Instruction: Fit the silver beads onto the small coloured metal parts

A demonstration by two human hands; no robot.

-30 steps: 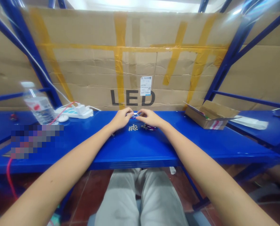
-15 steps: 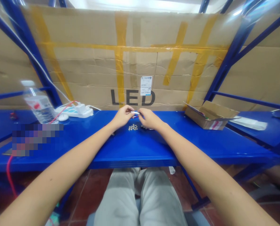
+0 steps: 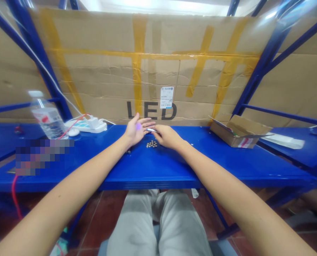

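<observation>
My left hand (image 3: 137, 131) is open above the blue table, palm turned up and fingers stretched to the right, with a violet light spot on the palm. My right hand (image 3: 167, 136) is closed around a slim silver pen-like tool (image 3: 151, 130), whose tip points left toward my left fingers. Several small round metal pieces (image 3: 151, 144) lie in a cluster on the table just below the tool. A few small dark pieces (image 3: 129, 152) sit beside my left wrist.
On the blue table (image 3: 153, 174) stand a water bottle (image 3: 48, 119) and a white power strip (image 3: 87, 125) at left. At right are an open cardboard box (image 3: 240, 132) and a white packet (image 3: 286, 140). A large cardboard sheet (image 3: 107, 81) rises behind.
My left hand has let go of the tool and opened, palm up. My right hand still holds the tool, now tilted with its tip toward the left palm.
</observation>
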